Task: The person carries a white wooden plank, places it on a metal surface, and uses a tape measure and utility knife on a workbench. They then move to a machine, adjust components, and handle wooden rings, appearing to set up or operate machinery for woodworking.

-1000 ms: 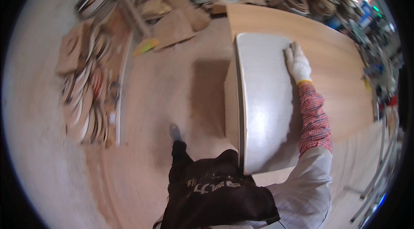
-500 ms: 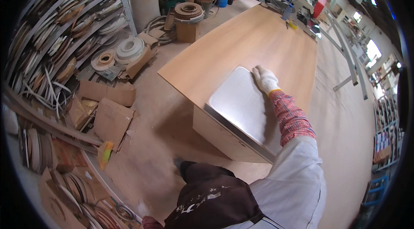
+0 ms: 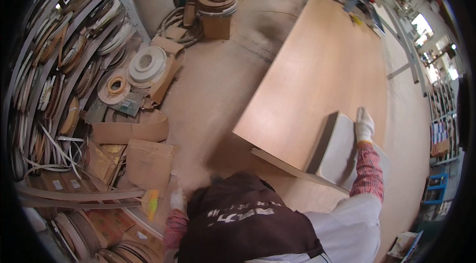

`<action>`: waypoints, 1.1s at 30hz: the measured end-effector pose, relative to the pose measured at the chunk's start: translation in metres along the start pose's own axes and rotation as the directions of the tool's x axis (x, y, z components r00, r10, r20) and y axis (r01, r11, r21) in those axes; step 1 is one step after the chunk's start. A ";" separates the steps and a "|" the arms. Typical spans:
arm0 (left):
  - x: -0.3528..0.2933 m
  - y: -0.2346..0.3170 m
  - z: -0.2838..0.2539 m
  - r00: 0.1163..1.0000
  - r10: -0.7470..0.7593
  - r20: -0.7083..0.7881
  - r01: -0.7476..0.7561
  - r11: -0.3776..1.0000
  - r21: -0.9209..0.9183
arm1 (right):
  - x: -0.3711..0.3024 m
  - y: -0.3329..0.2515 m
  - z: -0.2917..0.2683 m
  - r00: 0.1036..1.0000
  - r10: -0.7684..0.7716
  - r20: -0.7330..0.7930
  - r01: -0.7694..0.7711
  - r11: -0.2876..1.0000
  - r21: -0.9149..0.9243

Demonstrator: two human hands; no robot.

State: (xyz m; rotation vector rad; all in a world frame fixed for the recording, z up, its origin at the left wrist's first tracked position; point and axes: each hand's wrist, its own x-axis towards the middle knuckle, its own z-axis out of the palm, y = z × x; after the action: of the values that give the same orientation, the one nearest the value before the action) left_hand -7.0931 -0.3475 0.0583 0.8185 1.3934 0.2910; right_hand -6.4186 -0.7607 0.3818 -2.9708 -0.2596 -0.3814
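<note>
A pale grey slab (image 3: 338, 156) with rounded corners and a thick dark side lies at the near end of a wood-grain board (image 3: 302, 82). My right hand (image 3: 364, 125), in a white glove, grips the slab's right edge near its far corner. Low at my left side, my left hand (image 3: 178, 199) hangs in a white glove, close to the cardboard on the floor. Motion blurs its fingers, so their pose and anything in them cannot be made out. My dark apron (image 3: 248, 218) hides part of the floor between the hands.
Shelves of coiled edging strips (image 3: 64, 69) stand at left. Torn cardboard (image 3: 148, 161), a white reel (image 3: 147, 67) and a box topped with brown coils (image 3: 216, 12) sit on the floor. Metal rails (image 3: 402, 40) run along the right; machinery stands beyond the board.
My view has swung left, and the board appears farther right. The slab shows more of its dark side and sits nearer the board's right edge. My left hand has come into clearer view.
</note>
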 end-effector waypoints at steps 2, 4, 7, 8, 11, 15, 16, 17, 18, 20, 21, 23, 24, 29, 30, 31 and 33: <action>0.020 0.052 -0.027 0.981 0.195 0.019 -0.192 0.935 0.297 | -0.013 -0.002 0.006 0.997 0.052 -0.064 -0.048 0.997 0.064; 0.058 0.091 -0.053 0.781 0.488 0.389 -0.575 0.320 0.753 | -0.028 -0.017 0.006 0.978 0.147 -0.147 -0.145 0.989 0.024; 0.097 0.149 -0.051 0.608 0.408 0.681 -0.656 -0.225 0.720 | -0.043 -0.016 0.008 0.965 0.099 -0.244 -0.136 0.981 -0.140; 0.125 0.156 -0.068 0.608 0.350 0.713 -0.639 -0.316 0.701 | -0.046 -0.023 0.014 0.956 0.136 -0.259 -0.182 0.970 -0.159; 0.211 0.208 -0.042 0.758 0.072 0.648 -0.621 -0.225 0.751 | -0.071 -0.030 0.014 0.911 0.269 -0.313 -0.348 0.908 -0.233; 0.327 0.302 0.005 0.849 0.051 0.526 -0.483 0.478 0.734 | -0.100 -0.074 0.022 0.748 0.588 -0.309 -0.658 0.716 -0.233; 0.351 0.329 0.016 0.867 0.013 0.498 -0.298 0.814 0.498 | -0.099 -0.094 0.017 0.692 0.664 -0.282 -0.722 0.639 -0.266; 0.350 0.355 0.052 0.929 -0.083 0.361 -0.118 0.858 0.499 | -0.102 -0.102 0.003 0.661 0.692 -0.290 -0.750 0.599 -0.281; 0.320 0.404 0.107 0.958 -0.185 0.218 0.064 0.881 0.468 | -0.113 -0.111 -0.005 0.617 0.728 -0.299 -0.786 0.546 -0.291; 0.346 0.468 0.147 0.975 -0.109 0.191 -0.026 0.804 0.594 | -0.106 -0.140 0.012 0.564 0.771 -0.296 -0.824 0.502 -0.264; 0.368 0.491 0.166 0.977 -0.086 0.197 -0.060 0.771 0.634 | -0.105 -0.148 0.019 0.542 0.780 -0.315 -0.839 0.481 -0.254; 0.405 0.532 0.210 0.968 0.017 0.250 -0.208 0.610 0.765 | -0.104 -0.150 0.024 0.466 0.814 -0.347 -0.883 0.401 -0.244; 0.420 0.537 0.242 0.942 -0.010 0.335 -0.265 0.589 0.763 | -0.121 -0.128 0.015 0.459 0.780 -0.424 -0.886 0.372 -0.275; 0.499 0.573 0.338 0.826 0.154 0.542 -0.554 0.400 0.731 | -0.127 -0.136 0.042 0.294 0.890 -0.350 -0.942 0.207 -0.265; 0.477 0.579 0.372 0.850 0.048 0.524 -0.481 0.475 0.737 | -0.139 -0.134 0.032 0.273 0.879 -0.392 -0.947 0.173 -0.271; 0.485 0.567 0.386 0.869 -0.029 0.495 -0.417 0.496 0.761 | -0.150 -0.135 0.027 0.252 0.867 -0.431 -0.951 0.140 -0.274; 0.506 0.548 0.409 0.753 -0.093 0.652 -0.632 0.175 0.755 | -0.138 -0.109 0.027 0.070 0.892 -0.446 -0.966 -0.051 -0.254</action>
State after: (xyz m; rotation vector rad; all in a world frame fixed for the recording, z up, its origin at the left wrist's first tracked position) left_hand -6.4582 0.2173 0.0232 2.0896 0.6225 -0.6698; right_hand -6.5641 -0.6715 0.3323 -2.5186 2.1947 -0.4538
